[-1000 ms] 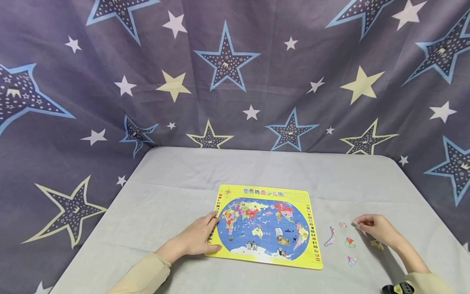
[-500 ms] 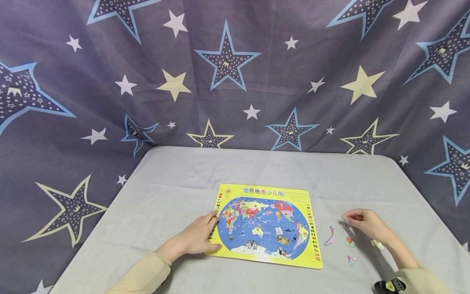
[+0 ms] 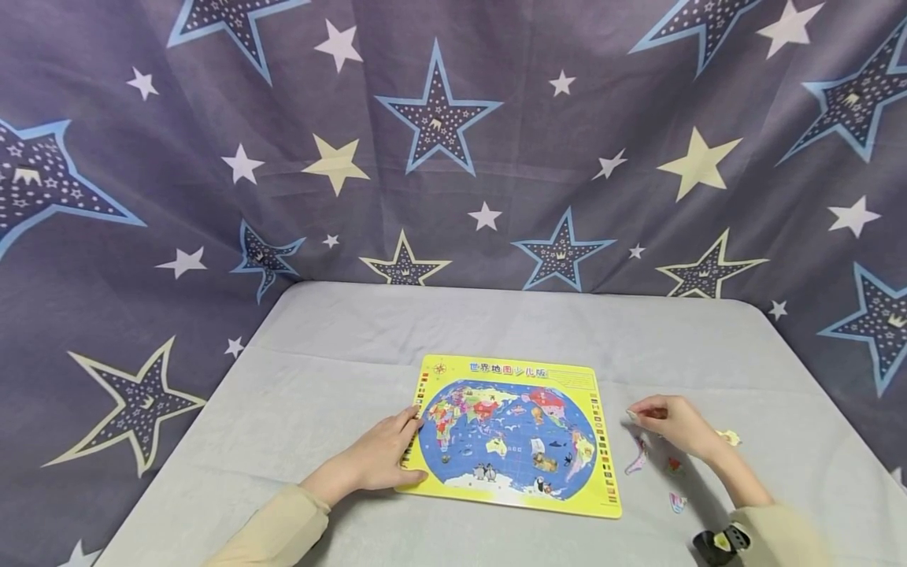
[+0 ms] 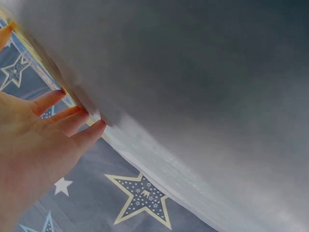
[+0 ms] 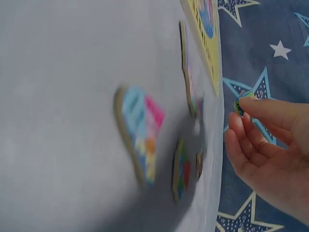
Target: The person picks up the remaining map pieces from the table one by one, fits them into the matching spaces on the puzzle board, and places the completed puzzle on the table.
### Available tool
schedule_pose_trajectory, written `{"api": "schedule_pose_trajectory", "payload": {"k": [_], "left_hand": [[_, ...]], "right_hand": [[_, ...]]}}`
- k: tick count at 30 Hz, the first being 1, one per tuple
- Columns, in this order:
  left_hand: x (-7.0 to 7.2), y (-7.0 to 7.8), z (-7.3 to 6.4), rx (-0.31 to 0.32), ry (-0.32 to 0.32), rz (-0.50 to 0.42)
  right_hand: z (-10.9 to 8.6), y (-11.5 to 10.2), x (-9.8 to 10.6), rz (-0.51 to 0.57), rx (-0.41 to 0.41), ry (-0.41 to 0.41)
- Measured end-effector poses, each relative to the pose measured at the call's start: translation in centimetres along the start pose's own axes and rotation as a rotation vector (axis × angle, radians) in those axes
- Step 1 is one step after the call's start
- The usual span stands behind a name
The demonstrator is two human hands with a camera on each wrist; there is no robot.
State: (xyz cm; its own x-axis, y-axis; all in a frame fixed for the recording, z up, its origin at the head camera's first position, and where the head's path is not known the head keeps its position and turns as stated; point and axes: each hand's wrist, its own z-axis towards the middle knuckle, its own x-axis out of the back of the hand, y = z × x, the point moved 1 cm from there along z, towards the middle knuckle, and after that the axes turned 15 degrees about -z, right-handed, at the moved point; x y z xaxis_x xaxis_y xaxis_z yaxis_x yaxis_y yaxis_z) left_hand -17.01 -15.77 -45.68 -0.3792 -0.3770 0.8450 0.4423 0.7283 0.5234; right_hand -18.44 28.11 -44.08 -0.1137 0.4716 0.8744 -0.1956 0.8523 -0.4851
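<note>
My left hand (image 3: 383, 453) rests at the left side of a yellow-bordered world map puzzle board (image 3: 510, 505), thumb on its near left corner. In the left wrist view, extended fingertips (image 4: 99, 124) touch the board's edge. Right of the board, my right hand (image 3: 671, 425) pinches a small puzzle piece (image 5: 237, 107) between thumb and index finger, raised over the table. Green and blue show on that piece; the fingers cover much of it. Below the hand lie a long purple puzzle piece (image 3: 638, 458) and a red-and-green one (image 3: 675, 467).
A pink-and-blue puzzle piece (image 3: 678, 502) lies nearer the front, and a yellowish one (image 3: 728, 436) beyond the right forearm. Another small piece (image 5: 199, 164) shows in the right wrist view. A star-patterned curtain (image 3: 453, 197) hangs behind the pale cloth-covered table (image 3: 340, 331).
My right hand has moved left toward the board with the pinched puzzle piece, passing over the loose pieces. The left hand and the board stay in place.
</note>
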Motion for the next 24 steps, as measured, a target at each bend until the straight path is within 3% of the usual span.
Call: {"api": "schedule_pose_trajectory", "payload": {"k": [7,16,24], "left_hand": [[0.0,0.1,0.0,0.006,-0.001,-0.001],[0.0,0.1,0.0,0.009,0.001,-0.004],[0.0,0.1,0.0,0.012,-0.005,-0.008]], "right_hand": [[1.1,-1.4,-0.9,0.049,0.008,-0.042],[2.4,-3.3,-1.7,0.091,0.118,-0.048],[3.2,-4.2,-2.6,0.128,0.133,-0.101]]}}
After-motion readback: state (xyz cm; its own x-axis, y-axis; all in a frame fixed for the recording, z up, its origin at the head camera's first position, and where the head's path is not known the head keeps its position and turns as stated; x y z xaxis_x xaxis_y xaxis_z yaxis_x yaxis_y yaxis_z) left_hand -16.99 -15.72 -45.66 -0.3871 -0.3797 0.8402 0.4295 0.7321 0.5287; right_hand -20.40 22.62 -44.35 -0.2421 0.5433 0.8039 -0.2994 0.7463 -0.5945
